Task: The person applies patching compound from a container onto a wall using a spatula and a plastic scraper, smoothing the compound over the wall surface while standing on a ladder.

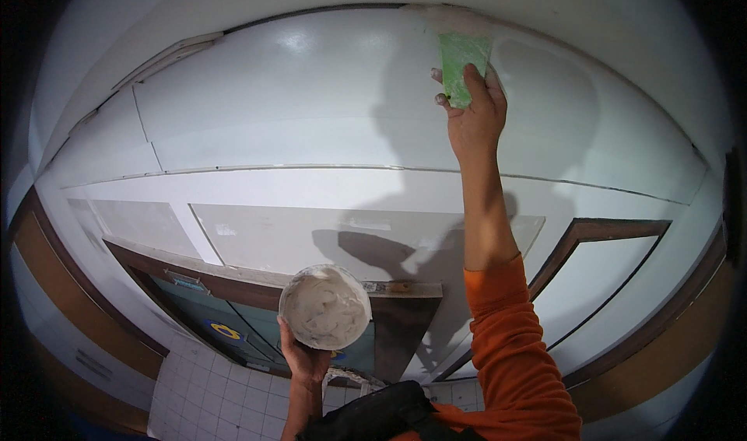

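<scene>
My right hand (475, 106) is raised high, gripping a green flat spreader (455, 52) whose edge meets a patch of beige filler (447, 17) at the top edge of the white wall panel (296, 106). My arm in an orange sleeve reaches up to it and casts a shadow on the wall. Low at the centre, my left hand (303, 351) holds a round white tub (325, 305) of beige paste, its fingers at the tub's left side and partly hidden underneath it.
Below are a framed door (140, 274) with dark trim and a white framed panel (591, 285) on the right. A tiled floor (202, 386) shows far down, with part of a metal frame (350, 375) below the tub. Brown-trimmed wall sections (62, 301) curve along both sides.
</scene>
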A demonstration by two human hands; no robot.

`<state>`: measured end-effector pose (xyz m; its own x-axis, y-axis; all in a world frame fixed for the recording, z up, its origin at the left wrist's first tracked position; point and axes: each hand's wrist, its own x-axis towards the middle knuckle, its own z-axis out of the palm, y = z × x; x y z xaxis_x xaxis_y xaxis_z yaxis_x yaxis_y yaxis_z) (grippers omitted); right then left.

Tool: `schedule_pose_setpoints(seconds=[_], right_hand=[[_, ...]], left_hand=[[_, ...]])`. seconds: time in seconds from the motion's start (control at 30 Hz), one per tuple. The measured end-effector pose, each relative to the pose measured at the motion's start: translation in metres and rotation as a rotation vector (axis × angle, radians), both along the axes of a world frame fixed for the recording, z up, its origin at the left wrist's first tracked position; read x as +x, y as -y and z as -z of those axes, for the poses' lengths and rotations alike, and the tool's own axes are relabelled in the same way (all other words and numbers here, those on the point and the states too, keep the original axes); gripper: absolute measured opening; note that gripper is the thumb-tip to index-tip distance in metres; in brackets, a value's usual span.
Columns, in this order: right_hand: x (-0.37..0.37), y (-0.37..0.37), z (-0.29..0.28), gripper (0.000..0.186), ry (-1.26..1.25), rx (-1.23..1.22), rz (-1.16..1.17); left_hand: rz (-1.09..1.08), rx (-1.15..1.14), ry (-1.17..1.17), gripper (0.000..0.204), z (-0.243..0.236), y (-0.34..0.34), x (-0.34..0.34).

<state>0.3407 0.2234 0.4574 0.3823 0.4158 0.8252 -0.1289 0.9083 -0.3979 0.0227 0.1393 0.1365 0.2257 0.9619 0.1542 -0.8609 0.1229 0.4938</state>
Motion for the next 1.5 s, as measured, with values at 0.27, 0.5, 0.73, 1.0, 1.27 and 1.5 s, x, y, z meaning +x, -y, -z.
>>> schedule_pose_setpoints(seconds=[0.27, 0.5, 0.73, 1.0, 1.27, 1.5], right_hand=[[0.003, 0.032, 0.024, 0.047, -0.064, -0.025, 0.192], [0.01, -0.013, 0.013, 0.049, 0.284, 0.193, 1.232], [0.003, -0.04, 0.004, 0.045, 0.414, 0.2, 1.654], [-0.018, -0.031, -0.011, 0.049, 0.465, -0.017, 1.734], [-0.041, 0.011, -0.014, 0.043, 0.777, -0.238, 1.677], [-0.027, 0.05, 0.005, 0.041, 0.793, 0.116, 1.489]], left_hand=[[0.008, -0.006, 0.003, 0.077, 0.007, -0.005, 0.0], [0.028, -0.021, -0.013, 0.078, 0.01, -0.012, -0.001], [0.05, -0.012, 0.006, 0.076, 0.004, -0.011, 0.003], [0.027, 0.002, -0.011, 0.076, 0.011, -0.013, 0.001], [0.066, 0.008, 0.007, 0.075, 0.003, -0.016, 0.007], [0.091, -0.034, 0.002, 0.075, -0.002, -0.014, 0.005]])
